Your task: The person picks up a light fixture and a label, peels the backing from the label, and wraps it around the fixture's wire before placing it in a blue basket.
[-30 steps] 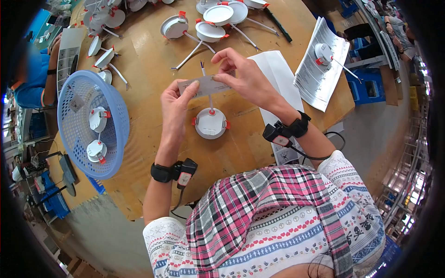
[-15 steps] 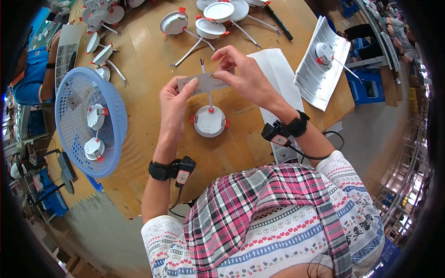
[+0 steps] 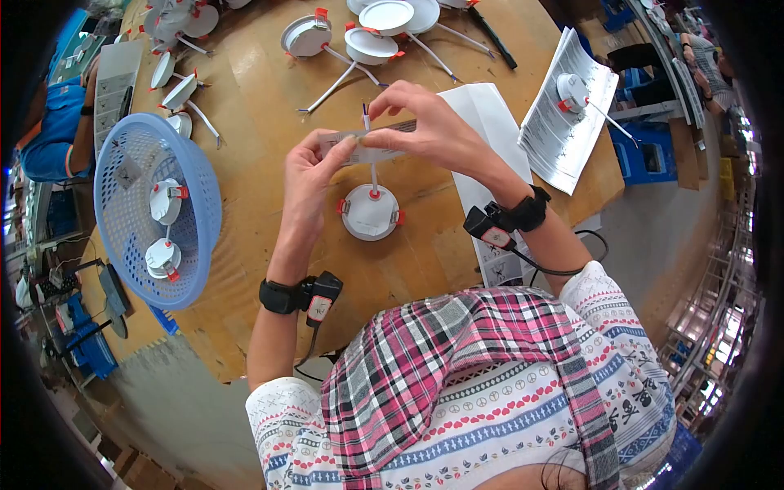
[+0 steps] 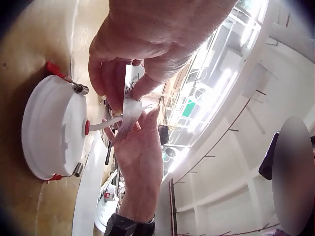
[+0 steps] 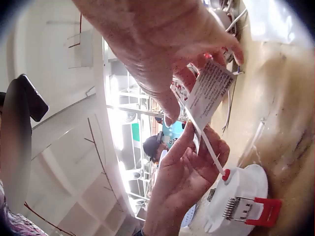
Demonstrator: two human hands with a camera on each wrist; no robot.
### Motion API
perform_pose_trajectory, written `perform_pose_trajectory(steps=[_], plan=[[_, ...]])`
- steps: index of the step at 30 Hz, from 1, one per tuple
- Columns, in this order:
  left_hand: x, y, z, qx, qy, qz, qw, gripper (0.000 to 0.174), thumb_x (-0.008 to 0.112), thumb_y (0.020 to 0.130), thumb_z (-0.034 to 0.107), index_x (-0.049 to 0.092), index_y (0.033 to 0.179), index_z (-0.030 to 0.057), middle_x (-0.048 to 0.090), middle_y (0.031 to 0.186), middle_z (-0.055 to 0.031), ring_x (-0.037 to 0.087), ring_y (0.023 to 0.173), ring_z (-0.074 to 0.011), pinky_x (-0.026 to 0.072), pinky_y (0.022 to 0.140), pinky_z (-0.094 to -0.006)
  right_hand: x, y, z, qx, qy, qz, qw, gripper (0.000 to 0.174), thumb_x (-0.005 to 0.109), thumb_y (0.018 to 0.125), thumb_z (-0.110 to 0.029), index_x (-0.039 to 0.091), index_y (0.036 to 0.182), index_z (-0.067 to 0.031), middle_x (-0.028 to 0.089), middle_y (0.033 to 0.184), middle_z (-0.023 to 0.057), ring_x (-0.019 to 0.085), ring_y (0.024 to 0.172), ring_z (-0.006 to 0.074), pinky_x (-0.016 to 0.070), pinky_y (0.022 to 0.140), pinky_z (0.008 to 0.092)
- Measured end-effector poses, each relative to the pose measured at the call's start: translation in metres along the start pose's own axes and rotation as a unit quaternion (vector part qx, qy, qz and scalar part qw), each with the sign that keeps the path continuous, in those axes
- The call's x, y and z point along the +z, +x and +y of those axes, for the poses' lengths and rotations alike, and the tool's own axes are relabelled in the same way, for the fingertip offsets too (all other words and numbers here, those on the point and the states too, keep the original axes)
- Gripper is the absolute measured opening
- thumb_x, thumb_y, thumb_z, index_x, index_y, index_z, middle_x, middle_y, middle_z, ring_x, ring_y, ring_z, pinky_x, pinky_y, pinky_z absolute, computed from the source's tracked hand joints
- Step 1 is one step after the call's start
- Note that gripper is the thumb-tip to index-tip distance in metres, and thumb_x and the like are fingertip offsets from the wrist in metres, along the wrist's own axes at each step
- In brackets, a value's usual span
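Observation:
A round white downlight (image 3: 370, 214) with red-tipped spring clips lies on the table, its white cable (image 5: 211, 152) rising from a red grommet. Across that cable a printed paper-like label (image 5: 210, 91) is held up above the lamp. My left hand (image 3: 304, 192) pinches the label's left part, thumb on the near face and fingers behind. My right hand (image 3: 449, 135) holds the label farther right, its thumb reaching close to the left thumb. The cable's bare wire ends stick up past the label's far edge. In the left wrist view the label (image 4: 132, 91) stands between both hands.
A blue plastic basket (image 3: 214, 220) with two downlights stands at left. More downlights (image 3: 371, 46) with cables lie at the back, near a black pen (image 3: 492, 38). White sheets (image 3: 482, 122) and a printed stack (image 3: 563, 135) bearing one downlight lie at right.
My right thumb has slid left along the label to near my left thumb, and the right hand has shifted slightly left. The downlight stays in place on the table.

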State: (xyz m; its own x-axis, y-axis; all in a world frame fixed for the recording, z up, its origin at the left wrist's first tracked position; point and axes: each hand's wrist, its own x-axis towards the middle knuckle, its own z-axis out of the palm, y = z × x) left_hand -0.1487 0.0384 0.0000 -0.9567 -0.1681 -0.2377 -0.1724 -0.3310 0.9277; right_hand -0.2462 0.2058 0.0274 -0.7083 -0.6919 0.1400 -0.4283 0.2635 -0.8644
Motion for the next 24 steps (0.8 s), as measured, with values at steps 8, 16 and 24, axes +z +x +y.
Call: perform_pose_trajectory(steps=[8, 16, 24], plan=[[-0.001, -0.014, -0.004, -0.015, 0.031, 0.084, 0.996, 0.031, 0.055, 0.090, 0.018, 0.054, 0.106, -0.0080, 0.062, 0.100, -0.0120, 0.060, 0.092, -0.0148, 0.0468, 0.082, -0.0269, 0.007, 0.001, 0.003, 0.072, 0.059, -0.026, 0.995, 0.028, 0.068, 0.077, -0.024, 0.060, 0.084, 0.0021, 0.058, 0.088, 0.0085, 0.054, 0.089, 0.0192, 0.0455, 0.073, 0.0316], [0.011, -0.054, -0.017, 0.139, 0.392, 0.042, 0.908, 0.037, 0.070, 0.075, 0.011, 0.055, 0.107, -0.0011, 0.058, 0.096, -0.0116, 0.058, 0.089, -0.0218, 0.0467, 0.078, -0.0300, 0.010, -0.007, 0.005, 0.095, 0.042, 0.090, 0.991, 0.027, 0.068, 0.074, -0.021, 0.063, 0.081, 0.0045, 0.061, 0.086, 0.0120, 0.056, 0.083, 0.0229, 0.0467, 0.074, 0.0339], [0.018, -0.065, -0.025, 0.172, 0.456, 0.111, 0.866, 0.032, 0.071, 0.074, 0.014, 0.056, 0.098, -0.0011, 0.051, 0.089, -0.0104, 0.052, 0.081, -0.0225, 0.0450, 0.070, -0.0317, 0.013, -0.018, 0.014, 0.098, 0.030, 0.135, 0.986, 0.021, 0.072, 0.069, -0.021, 0.066, 0.075, -0.0016, 0.062, 0.089, 0.0090, 0.051, 0.091, 0.0238, 0.0404, 0.078, 0.0327]])
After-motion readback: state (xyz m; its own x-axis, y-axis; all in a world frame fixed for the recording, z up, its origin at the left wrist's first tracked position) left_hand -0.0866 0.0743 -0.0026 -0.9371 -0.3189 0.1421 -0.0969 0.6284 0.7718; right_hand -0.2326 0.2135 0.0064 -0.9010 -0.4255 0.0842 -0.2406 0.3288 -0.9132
